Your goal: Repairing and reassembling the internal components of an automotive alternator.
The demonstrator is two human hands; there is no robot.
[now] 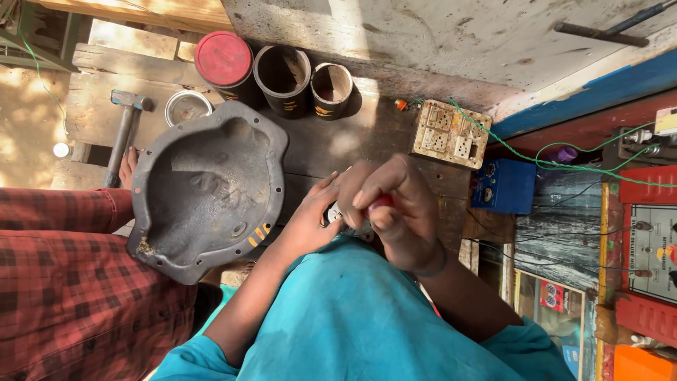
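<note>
1. Hands meet over the person's lap, above the teal garment (352, 317), at the near edge of a dark wooden bench (317, 141).
2. The right hand (391, 212) is curled tight, thumb and fingers pinching a small red-handled tool (381, 203); only the red tip shows between the fingers.
3. The left hand (310, 222) is cupped partly shut around a small white-and-metal part (337, 215), held against the right hand. What the part is cannot be told; the hands mostly hide it.
4. A large dark cast cover (208, 187) with bolt holes around its rim lies just beside the left hand, hollow side up.
5. Beyond it stand three dark cylinders (285, 77), one with a red cap (223, 58), and a hammer (123, 130).
6. A worn switch-and-socket board (451, 132) sits near the right hand, with a green wire (564, 152) and a blue box (504, 185) alongside.
7. A person in a red plaid garment (70, 282) sits at the left.
</note>
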